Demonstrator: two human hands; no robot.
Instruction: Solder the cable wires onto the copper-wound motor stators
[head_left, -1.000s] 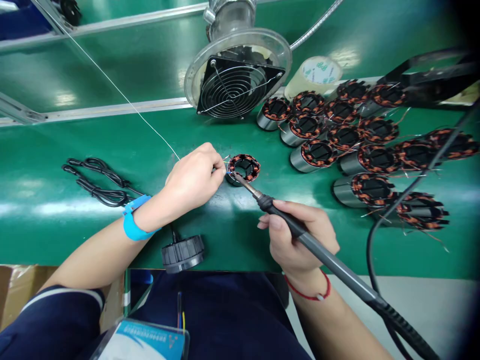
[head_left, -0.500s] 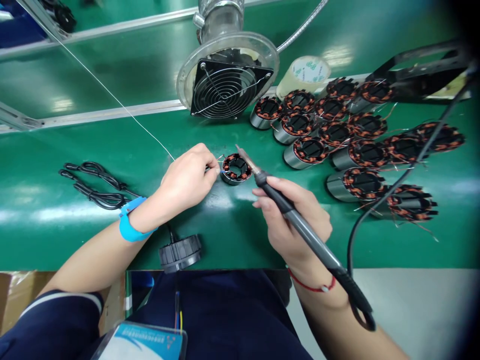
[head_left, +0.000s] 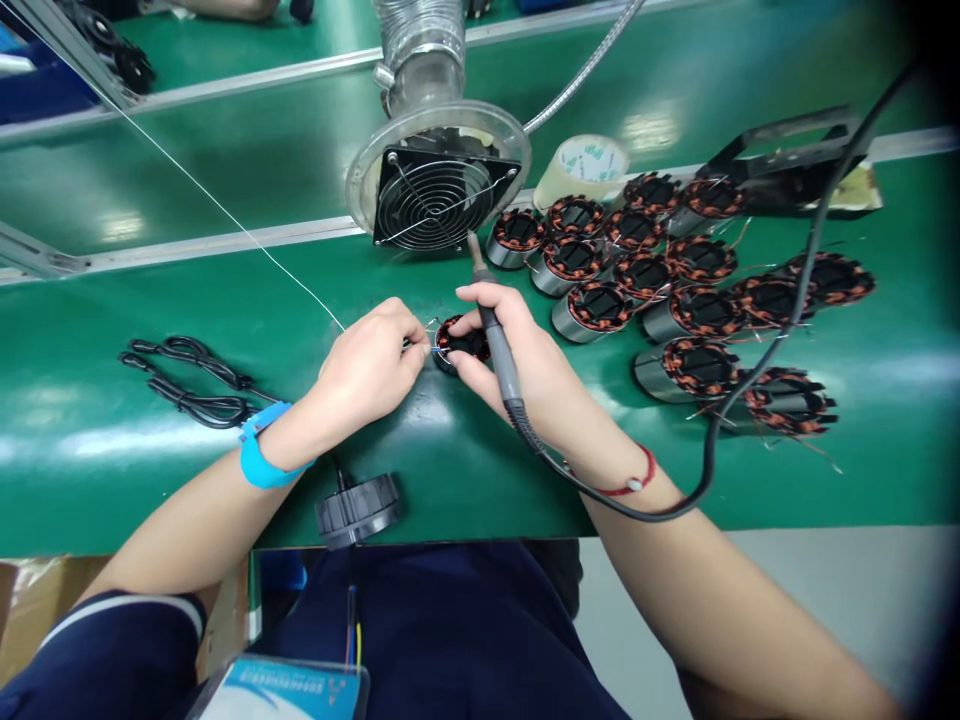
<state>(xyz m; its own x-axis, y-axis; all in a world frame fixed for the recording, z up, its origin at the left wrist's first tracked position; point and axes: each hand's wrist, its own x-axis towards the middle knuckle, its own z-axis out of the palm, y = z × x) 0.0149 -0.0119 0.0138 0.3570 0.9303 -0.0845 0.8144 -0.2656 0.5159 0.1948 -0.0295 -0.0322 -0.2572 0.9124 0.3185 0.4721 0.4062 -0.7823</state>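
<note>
A small motor stator (head_left: pixel 472 345) with copper windings stands on the green bench, partly covered by fingers. At its left edge, my left hand (head_left: pixel 373 360) is closed in a pinch on a thin blue-ended wire (head_left: pixel 436 349). A fine pale strand (head_left: pixel 262 250), looking like solder wire, runs down from the upper left into that same hand. My right hand (head_left: pixel 536 375) grips a soldering iron (head_left: pixel 501 350), its tip pointing up and away toward the fan. The thumb and a finger of this hand reach to the stator and touch or nearly touch it.
Several wound stators (head_left: pixel 600 305) crowd the right side, near a tape roll (head_left: pixel 585 170). A fan (head_left: pixel 435 205) on a duct hangs at the back. Coiled black cables (head_left: pixel 195 380) and a ribbed black cap (head_left: pixel 360 508) lie left. The iron's cord (head_left: pixel 709 450) crosses my right forearm.
My right hand has moved left and up to the stator, and the iron has swung to point more upright, away from it. My left hand keeps its pinch almost in place.
</note>
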